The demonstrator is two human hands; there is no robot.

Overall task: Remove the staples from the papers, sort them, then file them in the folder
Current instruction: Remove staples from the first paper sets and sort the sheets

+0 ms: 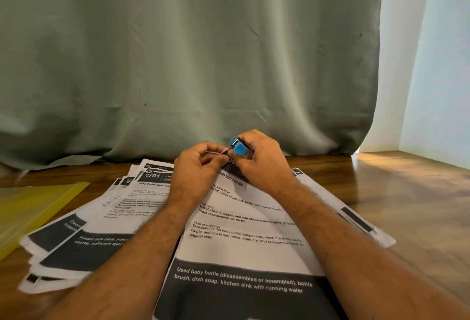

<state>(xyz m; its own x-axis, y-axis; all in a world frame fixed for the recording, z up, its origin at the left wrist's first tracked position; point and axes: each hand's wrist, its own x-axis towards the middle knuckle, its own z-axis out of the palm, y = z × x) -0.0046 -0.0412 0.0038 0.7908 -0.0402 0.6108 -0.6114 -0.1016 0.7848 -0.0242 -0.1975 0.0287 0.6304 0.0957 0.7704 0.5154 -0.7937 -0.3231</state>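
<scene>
Both hands meet at frame centre: the left hand (197, 164) pinches the printed white paper sheet's (244, 228) top corner, touching the blue plastic staple remover (237, 147) gripped in the right hand (259, 159), so the staple's probably right there.

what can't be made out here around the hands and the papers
Head view only:
- Staple: too small, hidden where the left hand and right hand meet at the top sheet's corner.
- Staple remover: mostly covered by right fingers.
- Left stack: lower pages overlapped.
- Yellow folder: cut off by the left edge.
</scene>
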